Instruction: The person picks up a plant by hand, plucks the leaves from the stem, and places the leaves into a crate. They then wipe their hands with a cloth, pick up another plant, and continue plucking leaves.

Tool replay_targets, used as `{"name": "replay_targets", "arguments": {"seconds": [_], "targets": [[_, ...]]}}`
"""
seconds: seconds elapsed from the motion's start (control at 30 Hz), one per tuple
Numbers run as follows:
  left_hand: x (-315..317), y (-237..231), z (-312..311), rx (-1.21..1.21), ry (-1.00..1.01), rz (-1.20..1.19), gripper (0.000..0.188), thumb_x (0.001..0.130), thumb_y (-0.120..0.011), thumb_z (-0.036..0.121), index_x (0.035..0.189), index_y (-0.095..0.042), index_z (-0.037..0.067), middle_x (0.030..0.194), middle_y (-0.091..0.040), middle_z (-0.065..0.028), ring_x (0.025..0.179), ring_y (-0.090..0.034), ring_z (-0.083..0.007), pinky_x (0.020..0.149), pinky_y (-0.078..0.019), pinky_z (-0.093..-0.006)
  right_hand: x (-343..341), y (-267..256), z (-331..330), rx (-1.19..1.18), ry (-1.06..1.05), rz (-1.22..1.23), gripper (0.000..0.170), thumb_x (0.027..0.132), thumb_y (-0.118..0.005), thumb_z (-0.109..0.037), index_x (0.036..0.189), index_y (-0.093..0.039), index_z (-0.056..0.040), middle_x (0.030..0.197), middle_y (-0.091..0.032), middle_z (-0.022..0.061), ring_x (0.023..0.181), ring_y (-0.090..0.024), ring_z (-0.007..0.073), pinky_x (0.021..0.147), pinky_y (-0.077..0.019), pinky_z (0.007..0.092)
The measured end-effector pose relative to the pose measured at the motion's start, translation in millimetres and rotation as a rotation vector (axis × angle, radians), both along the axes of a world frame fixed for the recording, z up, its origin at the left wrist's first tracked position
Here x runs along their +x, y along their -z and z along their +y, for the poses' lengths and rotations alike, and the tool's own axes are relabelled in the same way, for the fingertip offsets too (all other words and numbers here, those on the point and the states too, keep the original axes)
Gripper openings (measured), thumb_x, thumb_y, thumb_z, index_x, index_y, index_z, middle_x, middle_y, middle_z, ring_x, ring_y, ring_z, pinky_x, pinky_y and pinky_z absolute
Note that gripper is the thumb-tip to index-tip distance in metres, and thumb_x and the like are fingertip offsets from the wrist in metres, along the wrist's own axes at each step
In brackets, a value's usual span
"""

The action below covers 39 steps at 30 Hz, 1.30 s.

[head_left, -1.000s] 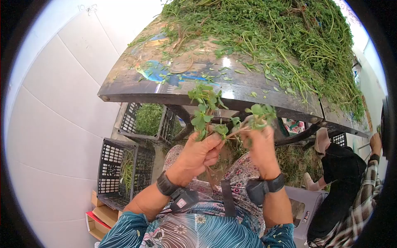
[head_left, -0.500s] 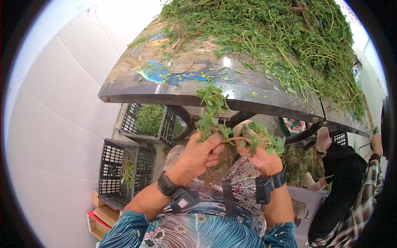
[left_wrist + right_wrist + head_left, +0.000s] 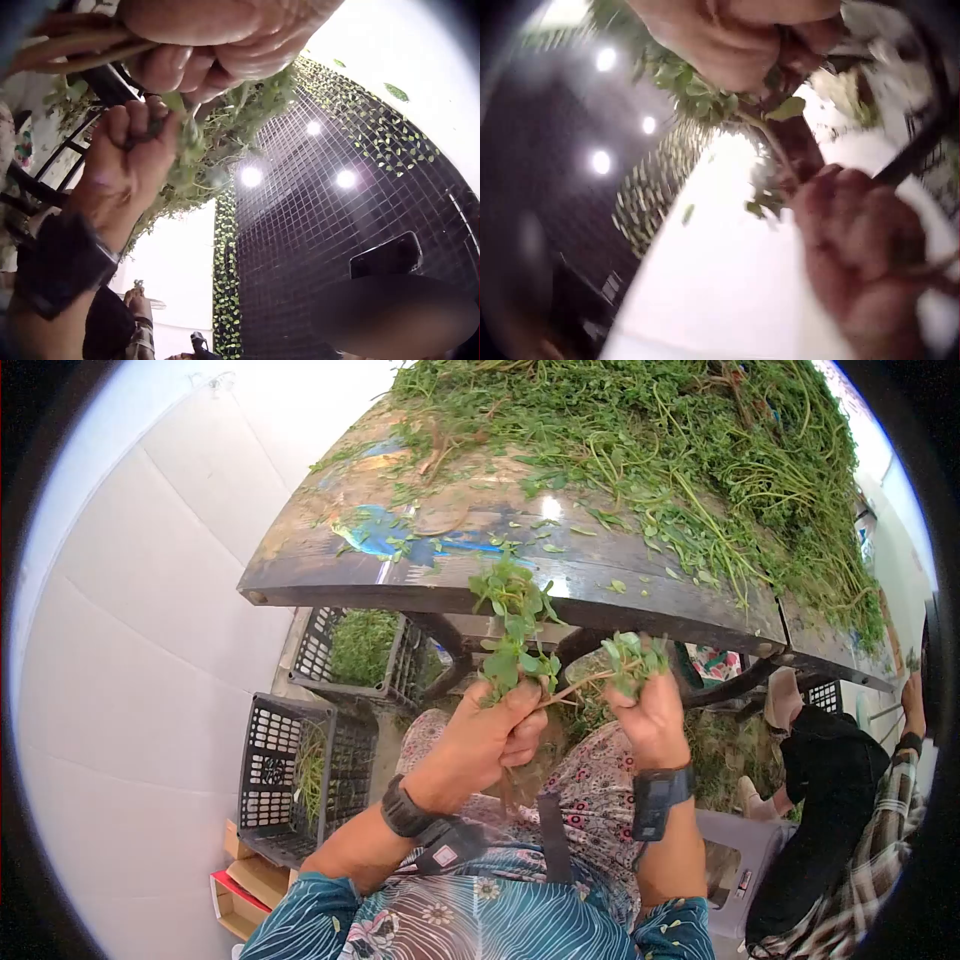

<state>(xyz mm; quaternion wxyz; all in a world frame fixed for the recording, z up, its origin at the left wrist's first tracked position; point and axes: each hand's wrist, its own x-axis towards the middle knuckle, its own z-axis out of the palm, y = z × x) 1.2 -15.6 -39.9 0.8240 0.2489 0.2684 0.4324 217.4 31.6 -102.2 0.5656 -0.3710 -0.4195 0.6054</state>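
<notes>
My left hand [image 3: 485,740] grips a purslane sprig [image 3: 515,628] by its reddish stems, and the leafy tops rise toward the table edge. From that grip a thin side stem [image 3: 580,685] runs across to my right hand [image 3: 655,725], which pinches its leafy end [image 3: 635,660] between thumb and fingers. In the left wrist view the right hand [image 3: 124,165] has its fingers curled over green leaves. Bare stems [image 3: 67,52] trail behind the left hand there. The right wrist view is blurred, with the left hand [image 3: 862,247] holding a stem.
A heap of picked greens [image 3: 700,450] covers much of the wooden table [image 3: 330,575], with loose leaves near its edge. Two black crates, one holding greens [image 3: 360,648] and one with a few stems [image 3: 310,770], stand at left. Another person's legs [image 3: 825,780] are at right beside a grey stool [image 3: 740,840].
The right hand came in close to the left, turning over, then drew away to the right with the leafy end of the side stem. The left hand has stayed nearly in place.
</notes>
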Motion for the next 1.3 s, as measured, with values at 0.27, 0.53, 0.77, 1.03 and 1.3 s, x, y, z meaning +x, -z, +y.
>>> {"name": "replay_targets", "arguments": {"seconds": [0.27, 0.53, 0.77, 1.03, 1.3], "targets": [[-0.2, 7.4, 5.6, 0.026, -0.157, 0.054, 0.014, 0.089, -0.051, 0.024, 0.09, -0.053, 0.01, 0.079, -0.053, -0.0016, 0.056, -0.038, -0.0048, 0.042, -0.0273, -0.0176, -27.3, -36.9, -36.4, -0.275, -0.409, -0.238, 0.02, 0.084, -0.051, -0.015, 0.099, -0.054, -0.0027, 0.074, -0.057, 0.0024, 0.063, -0.051, 0.0083, 0.053, -0.0401, 0.0205], [-5.4, 13.3, 7.8, -0.001, -0.105, -0.035, 0.024, 0.091, -0.047, 0.029, 0.087, -0.053, 0.007, 0.084, -0.056, -0.006, 0.057, -0.04, -0.0064, 0.044, -0.0291, -0.0187, -30.3, -34.5, -43.3, -0.144, -0.293, -0.413, 0.022, 0.085, -0.051, -0.022, 0.089, -0.055, -0.0015, 0.07, -0.057, 0.0022, 0.06, -0.05, 0.0083, 0.054, -0.0412, 0.0226], [-3.0, 13.9, 6.6, -0.02, -0.086, 0.024, 0.027, 0.091, -0.046, 0.032, 0.084, -0.049, 0.006, 0.086, -0.056, -0.0092, 0.055, -0.041, -0.0081, 0.043, -0.0301, -0.0196, -36.2, -47.6, -40.2, -0.218, -0.074, -0.034, 0.018, 0.085, -0.052, -0.025, 0.086, -0.051, -0.0074, 0.066, -0.05, -0.0009, 0.054, -0.044, 0.0071, 0.046, -0.0337, 0.0215], [0.9, 8.2, 2.7, -0.007, -0.092, 0.155, 0.021, 0.09, -0.047, 0.025, 0.084, -0.052, 0.006, 0.084, -0.056, -0.0081, 0.055, -0.041, -0.0068, 0.042, -0.0291, -0.0185, -47.7, -52.1, -27.4, -0.205, 0.031, 0.082, 0.015, 0.084, -0.057, -0.022, 0.086, -0.052, -0.0084, 0.066, -0.047, -0.0017, 0.048, -0.038, 0.0058, 0.04, -0.0292, 0.02], [-3.0, 10.4, 3.5, -0.017, -0.049, 0.148, 0.02, 0.09, -0.047, 0.024, 0.082, -0.053, 0.005, 0.081, -0.056, -0.007, 0.05, -0.036, -0.0055, 0.04, -0.026, -0.0176, -33.0, -45.4, -24.2, -0.12, 0.09, -0.238, 0.014, 0.083, -0.057, -0.015, 0.093, -0.054, -0.0053, 0.075, -0.056, 0.0007, 0.059, -0.048, 0.006, 0.047, -0.0361, 0.0196]]}}
